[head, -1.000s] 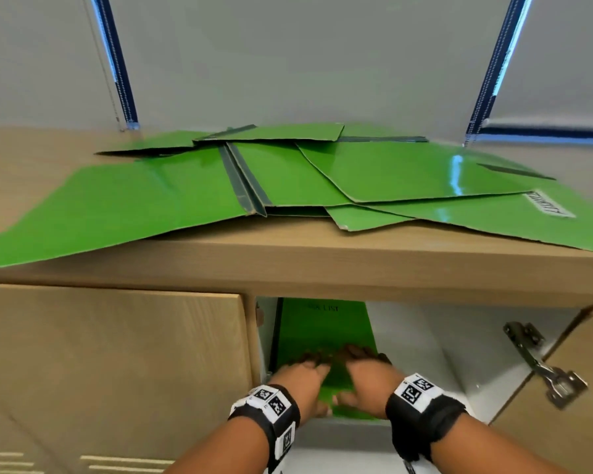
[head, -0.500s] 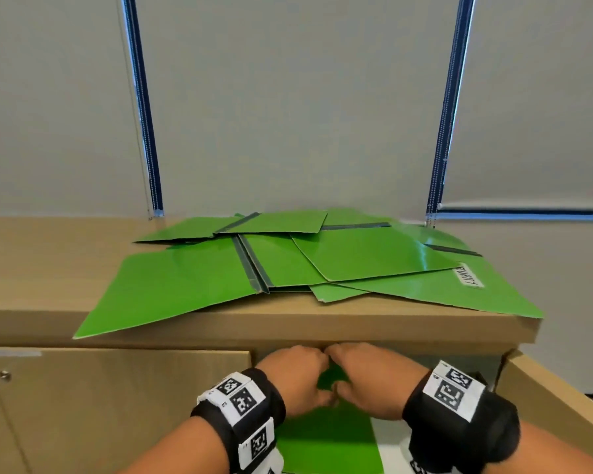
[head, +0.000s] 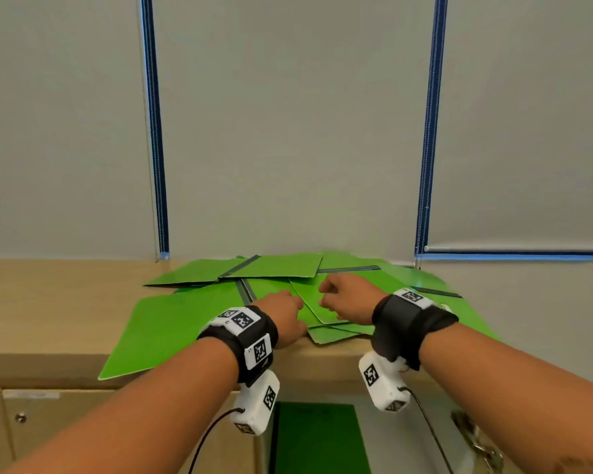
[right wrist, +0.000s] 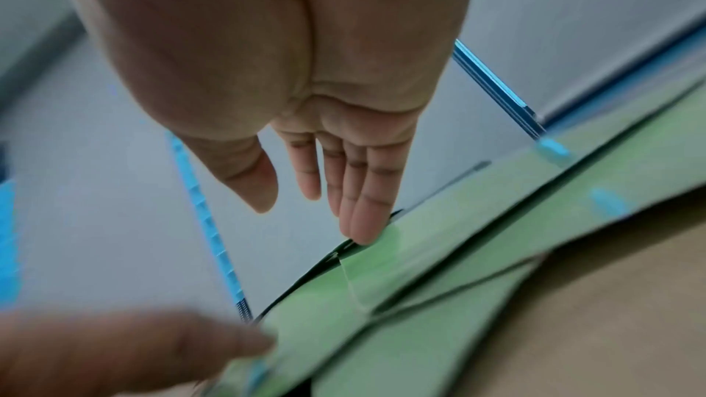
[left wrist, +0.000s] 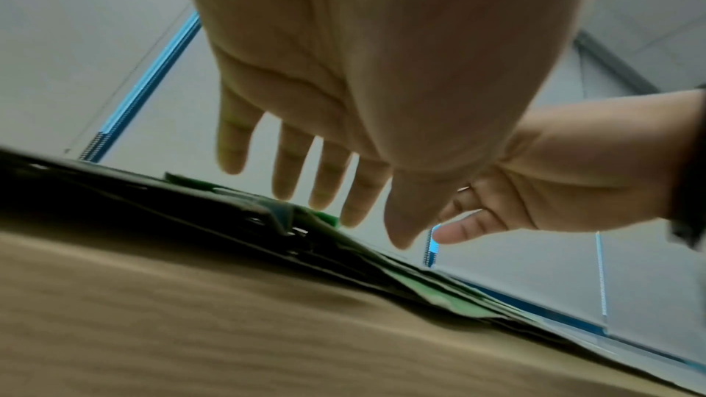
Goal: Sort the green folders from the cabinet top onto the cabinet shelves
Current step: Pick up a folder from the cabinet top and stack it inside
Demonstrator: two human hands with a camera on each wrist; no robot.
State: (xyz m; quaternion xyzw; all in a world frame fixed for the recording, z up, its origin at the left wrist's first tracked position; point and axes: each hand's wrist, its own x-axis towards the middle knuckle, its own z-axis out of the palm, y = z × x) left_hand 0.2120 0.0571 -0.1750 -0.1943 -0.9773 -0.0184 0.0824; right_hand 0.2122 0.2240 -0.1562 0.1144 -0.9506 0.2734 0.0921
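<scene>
Several green folders [head: 185, 323] lie fanned in a loose overlapping pile on the wooden cabinet top [head: 48, 302]. Both hands hover over the front middle of the pile. In the left wrist view, my left hand [head: 285, 314] has straight, spread fingers [left wrist: 294, 168] just above the folder edges [left wrist: 458, 307] and holds nothing. My right hand [head: 346, 299] also has straight fingers, and its fingertips [right wrist: 363, 231] touch the upper folder [right wrist: 458, 252]. One more green folder [head: 317, 439] lies on the shelf inside the open cabinet below.
The closed left cabinet door [head: 83, 422] is below the top; a metal hinge [head: 473, 436] of the open right door shows at lower right. Grey blinds with blue frames [head: 154, 131] stand right behind the pile. Bare wood lies left of the folders.
Both hands left the folder on the shelf inside the cabinet and rose to the pile on top. The head view tilted upward with them.
</scene>
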